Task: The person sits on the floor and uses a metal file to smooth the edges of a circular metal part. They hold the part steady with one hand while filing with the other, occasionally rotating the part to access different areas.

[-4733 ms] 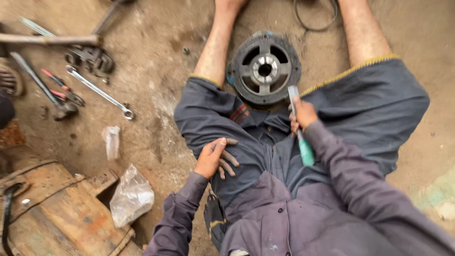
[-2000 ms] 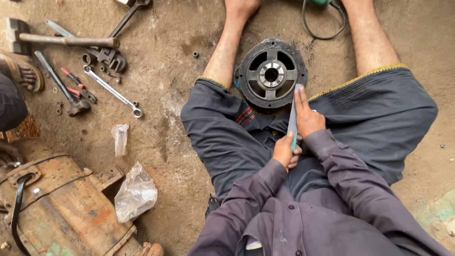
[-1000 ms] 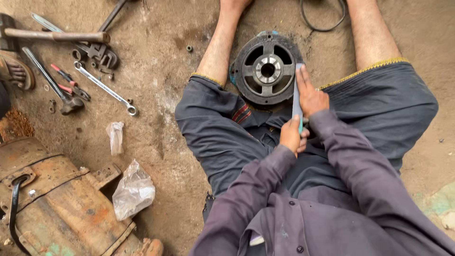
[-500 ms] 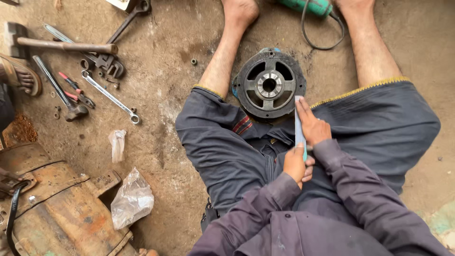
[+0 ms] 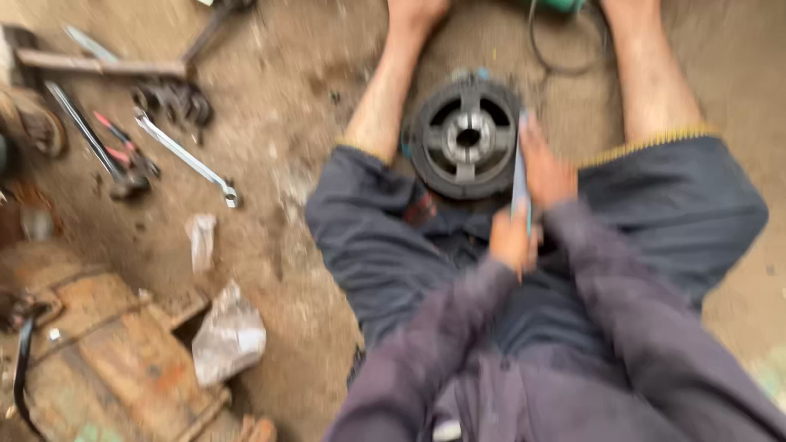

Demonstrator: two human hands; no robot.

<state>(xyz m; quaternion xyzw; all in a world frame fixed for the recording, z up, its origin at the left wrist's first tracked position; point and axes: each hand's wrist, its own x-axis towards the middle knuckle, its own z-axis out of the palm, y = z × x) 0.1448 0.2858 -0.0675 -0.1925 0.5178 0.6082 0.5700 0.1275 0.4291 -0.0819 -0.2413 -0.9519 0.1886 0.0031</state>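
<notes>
The view is blurred by motion. A round dark metal housing (image 5: 467,139) with a bright hub lies on the dirt floor between my bare legs. Over my lap I hold a long grey file with a teal handle (image 5: 521,176), its tip beside the housing's right rim. My left hand (image 5: 512,239) is closed around the handle end. My right hand (image 5: 547,168) lies along the blade, nearer the housing. Both my sleeves and trousers are dark blue-grey.
Spanners (image 5: 188,157), pliers (image 5: 123,151) and a hammer (image 5: 98,61) lie on the dirt at the upper left. A crumpled plastic bag (image 5: 231,336) and a rusty metal block (image 5: 115,352) sit at the lower left. A cable (image 5: 565,49) loops by my right foot.
My left hand has left my thigh and joined the right hand on the file. The file's tip has come closer to the housing's rim. The camera has shifted and the picture has blurred.
</notes>
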